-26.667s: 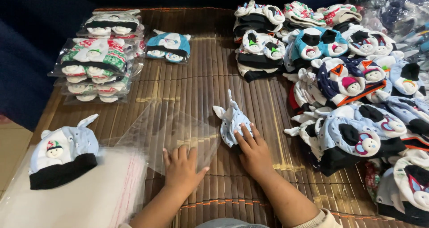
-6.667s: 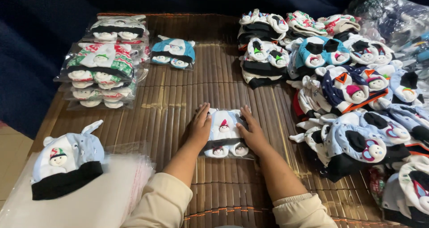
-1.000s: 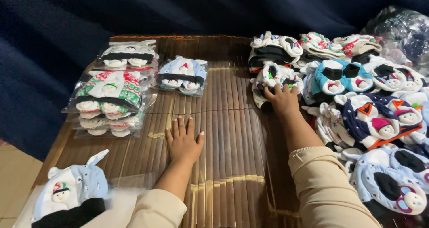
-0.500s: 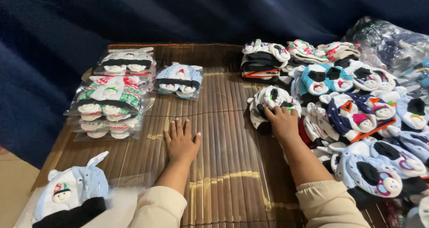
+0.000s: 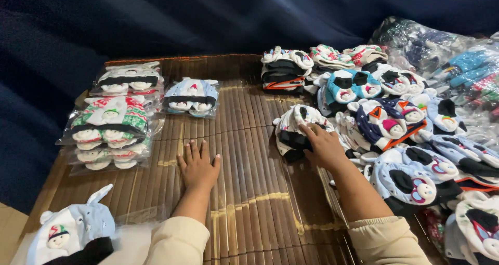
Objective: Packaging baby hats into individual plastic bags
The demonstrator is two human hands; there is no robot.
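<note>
Your left hand (image 5: 198, 167) lies flat, palm down and fingers spread, on the brown slatted bamboo mat (image 5: 249, 202) that covers the worktop; its grip is fully open and holds nothing. Your right hand (image 5: 323, 146) rests on a white and black soft fabric baby cap with a snowman motif (image 5: 295, 132), fingers laid over its right edge; the grip is loose, and whether it has closed on the fabric cannot be told. This cap sits on the mat right of centre, just beside the large heap of loose multicoloured caps (image 5: 405, 135) on the right. At far left stand clear plastic packets of folded caps (image 5: 112, 124), with one blue packet (image 5: 191, 96) just right of them. A pale blue cap with ears (image 5: 73, 231) lies at near left.
</note>
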